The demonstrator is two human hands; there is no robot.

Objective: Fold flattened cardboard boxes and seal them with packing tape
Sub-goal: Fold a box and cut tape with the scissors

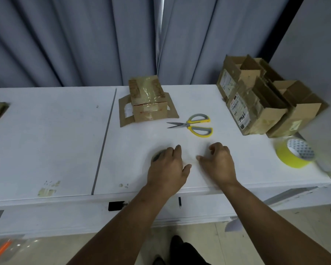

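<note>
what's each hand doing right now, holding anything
left hand: fingers curled over a small dark roll, seemingly holding it; view is blurred
right hand: open, fingers loosely curled, holding nothing

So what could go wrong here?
The scissors lie slightly open just beyond the right hand, so a careless reach might catch the blades. The yellow tape sits close to the table's right edge, so a nudge could send it to the floor.
</note>
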